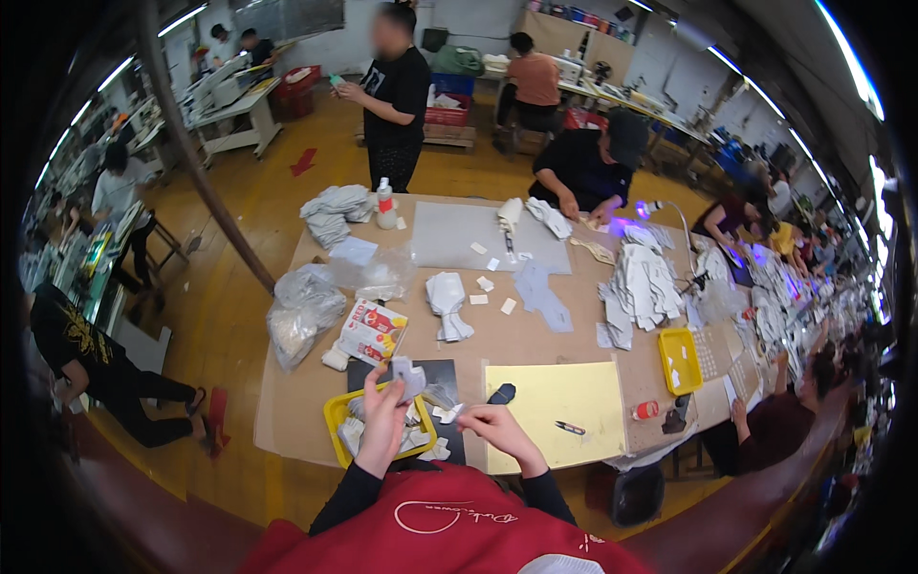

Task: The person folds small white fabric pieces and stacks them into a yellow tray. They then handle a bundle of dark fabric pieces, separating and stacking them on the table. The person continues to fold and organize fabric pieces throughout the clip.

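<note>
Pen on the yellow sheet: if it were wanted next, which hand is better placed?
Probably the right hand: it is nearer the pen, which lies on the yellow sheet to its right. The left hand is farther off, holding up a pale grey piece. Whether the right holds anything is unclear.

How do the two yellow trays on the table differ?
The left tray is crowded with pale pieces; the right tray holds only a few small white pieces, leaving much of its yellow floor bare. The left tray lies close in, partly hidden by the left hand; the right tray sits farther off, with no hand over it. Both are yellow, open-topped and roughly rectangular.
</note>
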`<state>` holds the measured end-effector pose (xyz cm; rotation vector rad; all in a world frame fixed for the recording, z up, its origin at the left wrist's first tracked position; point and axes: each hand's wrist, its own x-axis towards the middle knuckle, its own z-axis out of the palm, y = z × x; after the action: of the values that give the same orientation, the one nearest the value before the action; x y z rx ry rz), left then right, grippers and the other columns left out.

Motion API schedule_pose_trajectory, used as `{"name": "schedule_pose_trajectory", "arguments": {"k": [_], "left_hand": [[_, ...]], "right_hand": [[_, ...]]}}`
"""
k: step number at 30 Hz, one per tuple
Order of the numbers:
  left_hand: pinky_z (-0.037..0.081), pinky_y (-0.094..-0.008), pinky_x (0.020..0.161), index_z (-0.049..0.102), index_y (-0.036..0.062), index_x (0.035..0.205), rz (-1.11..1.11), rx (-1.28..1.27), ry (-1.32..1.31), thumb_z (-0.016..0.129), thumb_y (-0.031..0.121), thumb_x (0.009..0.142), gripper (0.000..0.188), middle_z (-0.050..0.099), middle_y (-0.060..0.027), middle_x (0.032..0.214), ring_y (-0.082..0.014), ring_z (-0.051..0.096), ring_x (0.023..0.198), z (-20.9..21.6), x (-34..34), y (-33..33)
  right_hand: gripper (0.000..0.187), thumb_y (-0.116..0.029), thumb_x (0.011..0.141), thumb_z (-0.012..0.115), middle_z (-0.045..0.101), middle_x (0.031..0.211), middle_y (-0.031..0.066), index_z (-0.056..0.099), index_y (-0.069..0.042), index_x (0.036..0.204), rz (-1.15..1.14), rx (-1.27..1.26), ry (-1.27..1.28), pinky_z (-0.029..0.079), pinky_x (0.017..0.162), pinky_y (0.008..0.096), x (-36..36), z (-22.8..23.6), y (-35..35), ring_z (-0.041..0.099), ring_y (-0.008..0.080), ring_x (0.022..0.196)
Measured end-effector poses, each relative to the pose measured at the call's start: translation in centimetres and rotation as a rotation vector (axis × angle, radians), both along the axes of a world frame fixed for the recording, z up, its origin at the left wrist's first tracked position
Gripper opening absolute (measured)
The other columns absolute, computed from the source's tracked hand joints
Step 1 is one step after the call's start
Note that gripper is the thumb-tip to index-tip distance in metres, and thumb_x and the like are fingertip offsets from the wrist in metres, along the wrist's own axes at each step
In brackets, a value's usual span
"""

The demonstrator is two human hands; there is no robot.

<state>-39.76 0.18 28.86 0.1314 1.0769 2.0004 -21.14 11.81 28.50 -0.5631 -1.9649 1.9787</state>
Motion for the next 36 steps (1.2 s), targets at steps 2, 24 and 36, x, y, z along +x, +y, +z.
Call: {"name": "schedule_pose_trajectory", "arguments": {"k": [2,24,36], "left_hand": [[0.044,-0.0247,0.076,0.05,0.007,0.118,0.012,0.091,-0.134,0.054,0.01,0.096,0.023,0.061,-0.002,0.104,-0.0097,0.056,0.091,0.8,0.0,1.0],[0.047,-0.0236,0.069,0.068,-0.002,0.095,-0.471,-0.473,0.88,0.067,0.019,0.085,0.024,0.069,-0.004,0.083,-0.0077,0.061,0.076,0.7,0.5,-1.0],[0.047,-0.0228,0.077,0.061,0.0004,0.111,-0.304,-0.081,0.331,0.066,0.013,0.089,0.026,0.064,-0.0019,0.1,-0.0084,0.059,0.087,1.4,0.1,-0.7]], "right_hand": [[0.018,-0.014,0.092,0.058,0.06,0.081,0.0063,0.064,0.002,0.089,-0.064,-0.397,0.105,0.041,0.064,0.0254,1.4,0.0,0.4,0.05,0.0116,0.069],[0.008,-0.007,0.077,0.074,0.066,0.074,0.0054,0.073,-0.001,0.082,0.292,0.312,0.127,0.046,0.073,0.0301,-5.0,6.4,1.1,0.058,0.0168,0.083],[0.061,-0.027,0.089,0.066,0.049,0.138,0.0074,0.042,-0.006,0.141,-0.147,-0.935,0.364,0.04,0.092,0.0251,-4.5,2.5,-0.7,0.052,0.0117,0.106]]}}
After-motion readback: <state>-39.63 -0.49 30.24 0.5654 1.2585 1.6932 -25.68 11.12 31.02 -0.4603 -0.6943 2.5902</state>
